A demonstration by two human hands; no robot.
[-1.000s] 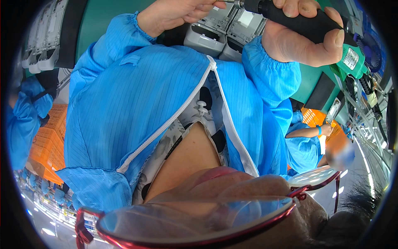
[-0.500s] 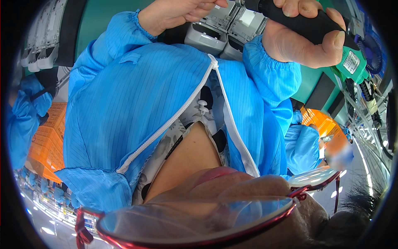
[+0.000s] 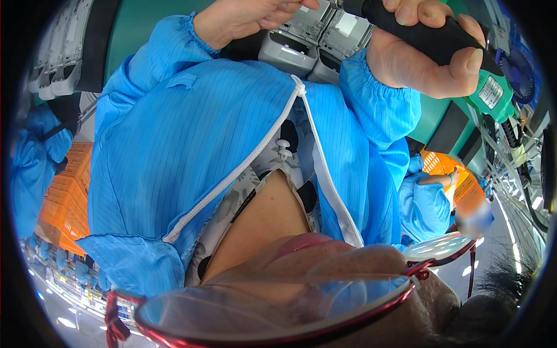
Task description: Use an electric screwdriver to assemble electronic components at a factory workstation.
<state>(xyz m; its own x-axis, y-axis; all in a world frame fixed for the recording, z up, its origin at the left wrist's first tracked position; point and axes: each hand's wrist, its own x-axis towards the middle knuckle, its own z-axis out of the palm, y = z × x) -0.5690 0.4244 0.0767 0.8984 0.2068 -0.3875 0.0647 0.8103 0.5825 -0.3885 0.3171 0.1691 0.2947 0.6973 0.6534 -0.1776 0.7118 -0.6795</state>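
Observation:
My right hand (image 3: pixel 429 58) wraps round the black grip of an electric screwdriver (image 3: pixel 406 23), which lies slanted across the upper right. Its rear end is green with a pale label, and its metal nose points left, toward my other hand. My left hand (image 3: pixel 249 17) is closed at the top edge, fingers curled and fingertips close to that nose. Whatever those fingertips pinch, if anything, is cut off by the frame. Below and between my hands sit white-grey plastic housings (image 3: pixel 289 52) with open dark fronts.
More pale housings (image 3: pixel 64 75) stand in a row at the far left beside the green work surface (image 3: pixel 136 29). Orange crates (image 3: pixel 67 197) are at the left. A blue fan (image 3: pixel 519 72) and cables (image 3: pixel 525 156) hang at the right. Co-workers in blue (image 3: pixel 426 203) are on both sides.
My hands have hardly moved; the screwdriver's green rear end has dipped slightly. At the right, a co-worker has shifted, and a bare forearm now shows.

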